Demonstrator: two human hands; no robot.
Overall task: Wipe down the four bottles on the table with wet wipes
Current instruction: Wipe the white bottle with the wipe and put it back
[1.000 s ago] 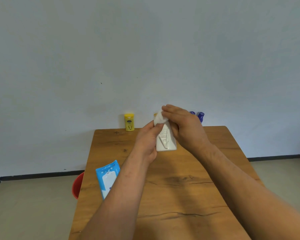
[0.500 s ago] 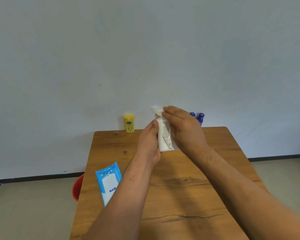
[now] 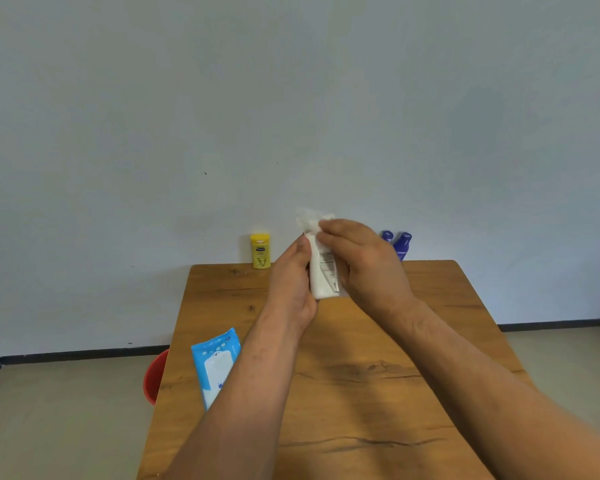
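I hold a white bottle (image 3: 321, 271) upright above the far middle of the wooden table (image 3: 343, 375). My left hand (image 3: 291, 282) grips its left side. My right hand (image 3: 364, 265) holds a white wet wipe (image 3: 310, 220) against the bottle's top and right side. A yellow bottle (image 3: 260, 251) stands at the table's far edge on the left. Two dark blue bottles (image 3: 400, 244) stand at the far edge on the right, partly hidden behind my right hand.
A blue pack of wet wipes (image 3: 215, 365) lies near the table's left edge, partly under my left forearm. A red bin (image 3: 155, 375) sits on the floor left of the table. A pale wall rises just behind the table.
The white bottle has turned in my hands, so a narrower side faces me. The wipe has shifted up and now sticks out above the bottle's top.
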